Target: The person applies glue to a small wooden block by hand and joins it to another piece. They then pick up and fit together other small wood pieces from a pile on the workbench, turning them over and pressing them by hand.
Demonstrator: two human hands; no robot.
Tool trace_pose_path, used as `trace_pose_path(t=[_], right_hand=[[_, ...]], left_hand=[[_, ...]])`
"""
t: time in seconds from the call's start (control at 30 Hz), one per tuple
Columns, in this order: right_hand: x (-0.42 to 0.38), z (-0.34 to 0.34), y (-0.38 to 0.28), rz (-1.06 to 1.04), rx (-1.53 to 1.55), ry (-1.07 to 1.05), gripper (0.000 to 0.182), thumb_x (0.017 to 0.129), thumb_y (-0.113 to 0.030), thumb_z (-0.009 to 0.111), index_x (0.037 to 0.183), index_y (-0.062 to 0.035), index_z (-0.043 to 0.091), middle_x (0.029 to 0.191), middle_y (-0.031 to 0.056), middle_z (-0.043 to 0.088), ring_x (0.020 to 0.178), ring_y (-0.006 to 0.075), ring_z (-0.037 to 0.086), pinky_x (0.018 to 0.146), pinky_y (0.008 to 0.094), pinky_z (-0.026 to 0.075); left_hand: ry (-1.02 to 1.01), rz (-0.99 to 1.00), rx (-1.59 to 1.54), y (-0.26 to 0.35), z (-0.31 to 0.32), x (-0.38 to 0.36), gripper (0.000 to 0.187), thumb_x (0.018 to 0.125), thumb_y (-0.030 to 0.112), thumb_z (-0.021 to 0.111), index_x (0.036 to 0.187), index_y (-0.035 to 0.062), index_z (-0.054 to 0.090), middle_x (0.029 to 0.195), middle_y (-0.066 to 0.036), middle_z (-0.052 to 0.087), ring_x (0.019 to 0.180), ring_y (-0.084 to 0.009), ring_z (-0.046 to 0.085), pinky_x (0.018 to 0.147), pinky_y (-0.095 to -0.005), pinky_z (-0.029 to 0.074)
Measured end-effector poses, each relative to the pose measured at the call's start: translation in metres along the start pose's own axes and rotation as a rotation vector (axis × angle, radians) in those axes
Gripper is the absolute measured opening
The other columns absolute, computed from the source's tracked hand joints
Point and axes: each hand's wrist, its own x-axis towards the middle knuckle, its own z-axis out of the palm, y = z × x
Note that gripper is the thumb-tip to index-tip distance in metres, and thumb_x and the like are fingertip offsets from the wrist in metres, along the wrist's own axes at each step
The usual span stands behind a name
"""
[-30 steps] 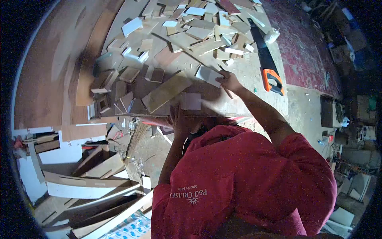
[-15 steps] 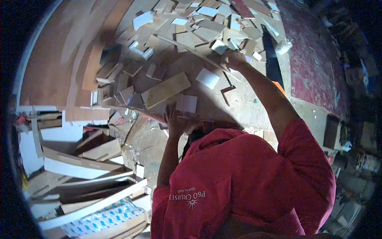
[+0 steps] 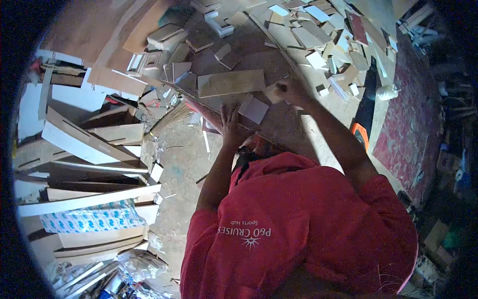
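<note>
My left hand (image 3: pixel 230 127) lies at the near edge of the worktop with its fingers stretched out, beside a pale square piece (image 3: pixel 254 109). My right hand (image 3: pixel 295 93) is over the worktop with curled fingers. A small pale piece (image 3: pixel 274 93) shows at its fingertips; what the fingers grip is partly hidden. Beyond both hands lies a flat rectangular wooden board (image 3: pixel 231 82). A long thin wooden strip (image 3: pixel 271 39) runs diagonally towards my right hand.
Many wood offcuts (image 3: pixel 311 37) are heaped at the back right. A handsaw with an orange handle (image 3: pixel 359 135) lies right of my right arm. Stacked curved panels (image 3: pixel 94 167) stand on the left, near a bundle of thin sticks (image 3: pixel 167 118). Small frame-like pieces (image 3: pixel 167 36) sit at the back left.
My view has turned, so the worktop looks shifted. My right hand has come from the strip by the offcuts to the small pale piece. My left hand stays at the near edge.
</note>
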Motion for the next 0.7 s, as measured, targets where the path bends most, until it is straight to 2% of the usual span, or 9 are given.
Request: trace_pose_path(t=[0.17, 0.27, 0.33, 0.47, 0.57, 0.63, 0.7], right_hand=[[0.017, 0.038, -0.027, 0.026, -0.029, -0.037, 0.035, 0.072, -0.038, 0.065, 0.071, -0.0031, 0.063, 0.066, 0.0181, 0.060, 0.059, 0.0336, 0.059, 0.055, 0.0422, 0.046], [0.021, 0.036, -0.033, -0.021, -0.137, -0.156, 0.034, 0.074, -0.037, 0.062, 0.076, -0.0033, 0.065, 0.067, 0.0172, 0.061, 0.061, 0.0339, 0.060, 0.056, 0.0416, 0.047], [0.022, 0.027, -0.036, -0.037, 0.027, -0.264, 0.031, 0.078, -0.030, 0.058, 0.077, 0.0002, 0.061, 0.065, 0.0189, 0.059, 0.060, 0.0264, 0.060, 0.057, 0.0400, 0.043], [0.027, 0.016, -0.040, -0.064, 0.019, -0.356, 0.034, 0.079, -0.035, 0.057, 0.074, -0.0015, 0.062, 0.062, 0.0175, 0.058, 0.056, 0.0238, 0.060, 0.054, 0.0392, 0.042], [0.031, 0.021, -0.029, -0.038, -0.073, -0.433, 0.035, 0.079, -0.037, 0.056, 0.073, -0.0033, 0.063, 0.059, 0.0158, 0.058, 0.053, 0.0233, 0.058, 0.052, 0.0389, 0.042], [0.032, 0.029, -0.022, 0.117, -0.164, -0.546, 0.035, 0.080, -0.038, 0.055, 0.074, -0.0043, 0.063, 0.058, 0.0144, 0.057, 0.051, 0.0230, 0.057, 0.051, 0.0387, 0.042], [0.030, 0.020, -0.033, 0.084, -0.170, -0.533, 0.035, 0.079, -0.038, 0.055, 0.075, -0.0043, 0.063, 0.059, 0.0149, 0.057, 0.053, 0.0247, 0.058, 0.053, 0.0394, 0.043]], left_hand=[[0.015, -0.028, -0.020, 0.002, -0.001, -0.001, 0.097, 0.048, 0.044, 0.080, 0.126, 0.0051, 0.037, 0.132, -0.013, 0.037, 0.130, -0.0423, 0.012, 0.104, -0.0528, 0.019], [0.019, -0.034, -0.037, -0.003, 0.004, -0.002, 0.098, 0.047, 0.043, 0.081, 0.128, 0.0077, 0.036, 0.132, -0.014, 0.037, 0.130, -0.0419, 0.012, 0.104, -0.0534, 0.020], [0.030, -0.022, -0.029, -0.007, 0.009, -0.003, 0.098, 0.049, 0.044, 0.080, 0.129, 0.0111, 0.035, 0.133, -0.012, 0.036, 0.131, -0.0406, 0.011, 0.102, -0.0539, 0.023], [-0.045, -0.062, 0.001, -0.008, 0.011, -0.004, 0.097, 0.051, 0.046, 0.078, 0.130, 0.0133, 0.033, 0.137, -0.009, 0.032, 0.132, -0.0389, 0.008, 0.100, -0.0559, 0.025], [0.010, -0.045, -0.028, -0.006, 0.009, -0.004, 0.097, 0.051, 0.048, 0.077, 0.131, 0.0152, 0.032, 0.139, -0.006, 0.028, 0.133, -0.0369, 0.007, 0.097, -0.0579, 0.026], [0.002, -0.047, -0.050, -0.007, 0.011, -0.004, 0.097, 0.051, 0.049, 0.076, 0.131, 0.0158, 0.033, 0.141, -0.005, 0.025, 0.133, -0.0369, 0.008, 0.095, -0.0597, 0.026], [-0.019, -0.042, -0.024, -0.008, 0.011, -0.004, 0.096, 0.052, 0.050, 0.076, 0.131, 0.0160, 0.033, 0.140, -0.006, 0.026, 0.133, -0.0371, 0.008, 0.095, -0.0598, 0.026]])
